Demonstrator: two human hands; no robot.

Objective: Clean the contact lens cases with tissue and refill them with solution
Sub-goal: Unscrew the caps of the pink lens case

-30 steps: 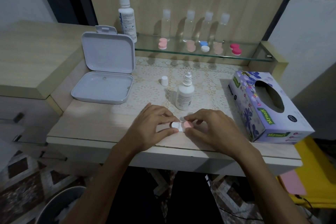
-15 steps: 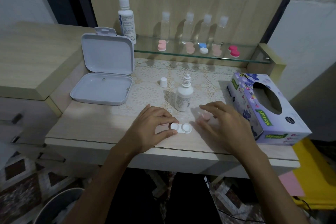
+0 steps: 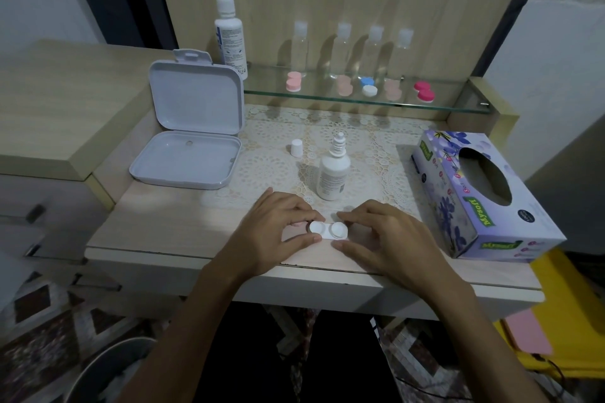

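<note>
A white contact lens case point(image 3: 329, 230) lies near the table's front edge, between my two hands. The right well has no cap on it; the left well is covered by a white cap. My left hand point(image 3: 271, 234) pinches the left end between thumb and index finger. My right hand point(image 3: 391, 239) has thumb and index finger curled round the right end. An uncapped solution bottle point(image 3: 332, 173) stands just behind the case, with its small white cap point(image 3: 297, 148) to its left. A purple tissue box point(image 3: 484, 196) sits at the right.
An open white hinged box point(image 3: 193, 127) is at the back left. A glass shelf point(image 3: 458, 108) holds a large solution bottle point(image 3: 230, 33), several clear small bottles and several coloured lens cases point(image 3: 424, 91). A bin point(image 3: 108, 370) stands on the floor at lower left.
My right hand lifted the pink cap off the right well, moved right with it, then came back to the case's right end. My left hand kept its hold on the left end.
</note>
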